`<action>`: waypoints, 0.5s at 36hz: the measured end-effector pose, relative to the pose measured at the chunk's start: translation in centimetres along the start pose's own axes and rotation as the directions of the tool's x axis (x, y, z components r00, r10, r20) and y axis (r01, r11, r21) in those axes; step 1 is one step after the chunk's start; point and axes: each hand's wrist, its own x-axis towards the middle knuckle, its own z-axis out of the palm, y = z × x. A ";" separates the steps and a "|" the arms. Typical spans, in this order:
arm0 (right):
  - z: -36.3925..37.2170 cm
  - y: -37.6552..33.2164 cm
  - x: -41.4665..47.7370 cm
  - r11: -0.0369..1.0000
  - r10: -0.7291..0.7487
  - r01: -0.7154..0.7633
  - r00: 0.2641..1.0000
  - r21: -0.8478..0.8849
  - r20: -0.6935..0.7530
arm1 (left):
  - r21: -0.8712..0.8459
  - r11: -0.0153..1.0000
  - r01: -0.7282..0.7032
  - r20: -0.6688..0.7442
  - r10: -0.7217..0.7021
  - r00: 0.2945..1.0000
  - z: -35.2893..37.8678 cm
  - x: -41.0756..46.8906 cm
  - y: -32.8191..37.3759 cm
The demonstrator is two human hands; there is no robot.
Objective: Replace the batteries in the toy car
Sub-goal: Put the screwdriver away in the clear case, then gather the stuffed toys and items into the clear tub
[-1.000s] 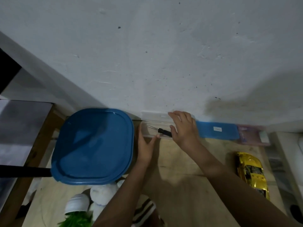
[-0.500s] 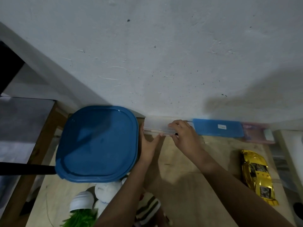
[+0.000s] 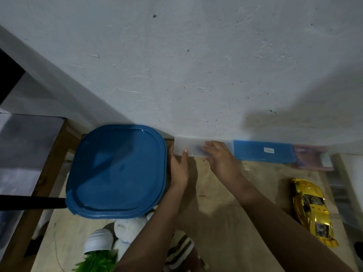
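A frosted translucent case [image 3: 186, 144] lies shut against the wall at the back of the wooden table [image 3: 220, 201]. My left hand [image 3: 178, 169] grips its left end, thumb on the front edge. My right hand [image 3: 222, 160] presses flat fingers onto the lid's right part. A shiny yellow toy car [image 3: 312, 211] lies on the table at the right, well apart from both hands. What the case holds is hidden by the cloudy lid.
A large blue-lidded container [image 3: 117, 169] sits just left of my left hand. A flat blue box [image 3: 263, 151] and a pinkish box [image 3: 312, 158] line the wall to the right. A white cup with green leaves [image 3: 98, 242] and white plush [image 3: 129, 226] lie near the front.
One second ago the case stood open with a black-handled screwdriver inside under my right hand. The lid has since come down and my right fingers lie flat on it.
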 end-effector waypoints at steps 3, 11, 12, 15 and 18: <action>0.3 0.1 0.1 0.999 0.005 -0.004 1.000 -0.051 0.009 | 0.011 0.999 -0.035 -0.006 0.035 0.999 0.1 -0.4 0.5; -0.3 0.4 0.1 0.996 -0.053 0.059 0.995 -0.069 0.090 | 0.234 0.969 -0.084 -0.080 0.105 0.991 0.8 -1.7 1.8; -0.7 0.7 0.0 0.996 -0.074 0.080 0.990 -0.049 0.116 | 0.270 0.961 -0.063 -0.089 0.090 0.992 0.9 -1.8 2.1; -1.9 1.0 -0.7 0.997 -0.080 0.080 0.995 -0.006 0.062 | 0.363 0.931 -0.047 -0.077 0.080 0.994 1.1 -2.1 3.1; -3.0 0.3 -1.3 0.994 -0.078 0.077 0.997 0.072 0.005 | 0.391 0.917 -0.080 -0.010 0.091 0.996 0.7 -3.5 4.5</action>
